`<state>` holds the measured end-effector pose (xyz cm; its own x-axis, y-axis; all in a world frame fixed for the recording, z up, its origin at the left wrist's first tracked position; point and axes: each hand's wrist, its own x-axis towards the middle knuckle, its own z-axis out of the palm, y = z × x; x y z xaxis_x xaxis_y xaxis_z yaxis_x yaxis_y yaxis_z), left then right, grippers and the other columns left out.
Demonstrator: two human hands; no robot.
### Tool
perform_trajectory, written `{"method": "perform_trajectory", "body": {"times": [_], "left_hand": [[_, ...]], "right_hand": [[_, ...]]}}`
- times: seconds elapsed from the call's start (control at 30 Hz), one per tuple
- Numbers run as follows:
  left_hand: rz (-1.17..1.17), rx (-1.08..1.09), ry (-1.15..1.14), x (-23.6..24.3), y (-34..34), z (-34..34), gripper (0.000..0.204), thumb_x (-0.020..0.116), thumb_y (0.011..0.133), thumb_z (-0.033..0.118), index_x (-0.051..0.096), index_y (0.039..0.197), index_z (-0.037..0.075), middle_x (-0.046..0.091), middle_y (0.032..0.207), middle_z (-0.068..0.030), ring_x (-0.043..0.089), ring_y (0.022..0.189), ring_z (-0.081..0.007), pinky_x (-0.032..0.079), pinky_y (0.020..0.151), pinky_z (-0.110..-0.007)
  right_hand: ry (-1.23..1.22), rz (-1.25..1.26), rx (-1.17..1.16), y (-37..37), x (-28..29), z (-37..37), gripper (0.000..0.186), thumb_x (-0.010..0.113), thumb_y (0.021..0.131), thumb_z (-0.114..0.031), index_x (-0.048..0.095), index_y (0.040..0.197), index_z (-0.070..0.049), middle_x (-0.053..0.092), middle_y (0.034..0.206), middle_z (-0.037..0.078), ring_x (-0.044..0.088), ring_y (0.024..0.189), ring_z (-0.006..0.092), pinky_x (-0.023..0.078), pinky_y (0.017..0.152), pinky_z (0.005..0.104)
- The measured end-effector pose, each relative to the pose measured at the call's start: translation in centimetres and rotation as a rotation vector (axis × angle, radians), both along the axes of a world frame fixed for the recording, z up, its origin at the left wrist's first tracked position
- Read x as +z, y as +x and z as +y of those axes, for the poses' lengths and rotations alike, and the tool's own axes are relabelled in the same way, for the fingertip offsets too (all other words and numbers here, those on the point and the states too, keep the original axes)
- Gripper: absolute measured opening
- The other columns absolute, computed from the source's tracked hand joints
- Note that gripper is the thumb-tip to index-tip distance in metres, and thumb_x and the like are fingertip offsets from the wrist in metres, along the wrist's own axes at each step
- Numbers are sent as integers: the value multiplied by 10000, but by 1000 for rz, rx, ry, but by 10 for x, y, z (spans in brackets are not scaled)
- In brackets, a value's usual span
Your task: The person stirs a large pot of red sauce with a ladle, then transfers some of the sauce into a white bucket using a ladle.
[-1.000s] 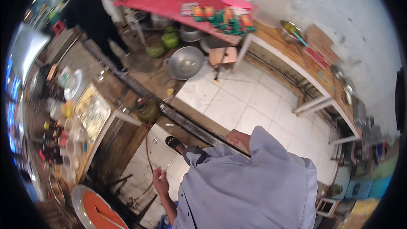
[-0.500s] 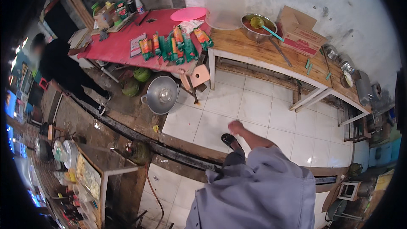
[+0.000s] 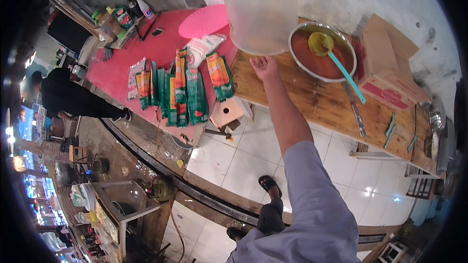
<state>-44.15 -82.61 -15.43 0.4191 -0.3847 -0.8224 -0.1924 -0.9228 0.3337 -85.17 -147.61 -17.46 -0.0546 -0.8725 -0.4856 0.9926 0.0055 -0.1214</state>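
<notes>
My right hand [image 3: 265, 68] reaches forward over the wooden table's front edge, its fingers apart and slightly curled with nothing in them. Just beyond the fingertips stands a tall translucent plastic container [image 3: 261, 14]; whether they touch it I cannot tell. To the right of the hand is a steel bowl [image 3: 347, 70] of reddish-orange liquid. A yellow-green ladle [image 3: 341, 65] with a turquoise handle rests in it. Left of the hand, several green-and-orange packets [image 3: 218, 75] lie on the red-covered table. My left hand is out of view.
An open cardboard box [image 3: 385, 73], a long metal utensil [image 3: 355, 109] and green strips [image 3: 390, 131] are on the wooden table [image 3: 292, 87]. A pink round tray [image 3: 202, 22] lies on the red table [image 3: 165, 34]. A person [image 3: 68, 92] is at the left. A floor drain channel [image 3: 195, 185] crosses below.
I have come closer to the tables. My right arm has stretched out from low over the floor tiles to the translucent container. The person at the left has bent forward.
</notes>
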Motion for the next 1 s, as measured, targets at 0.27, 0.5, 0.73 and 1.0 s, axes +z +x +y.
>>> {"method": "perform_trajectory", "body": {"times": [0.27,0.5,0.73,1.0], "left_hand": [[-39,40,24,28,-18,-35,285,579,849,242,591,1058,49,621,862,-69,597,734,-178,480,610,-307],[-53,156,29,44,-35,12,293,582,852,246,588,1068,49,621,874,-69,600,740,-176,482,613,-305],[-71,362,114,78,-99,122,301,585,855,250,585,1077,48,622,885,-68,603,746,-174,485,616,-303],[-39,623,281,112,-167,249,310,588,858,254,581,1088,47,622,898,-67,606,753,-172,488,618,-300]], "right_hand": [[221,78,-29,-14,33,-50,401,499,845,-275,449,1210,-116,433,1233,108,411,1040,244,397,939,476],[-416,116,-274,-28,48,-92,577,337,855,-549,476,1265,-167,536,1188,71,504,1080,251,447,831,446],[70,226,-167,-32,49,-121,629,408,859,-579,397,1274,-107,466,1188,75,427,1059,281,370,891,469],[250,370,-185,-9,152,-86,638,452,873,-585,359,1154,-19,530,867,104,477,720,267,427,640,433]]}}
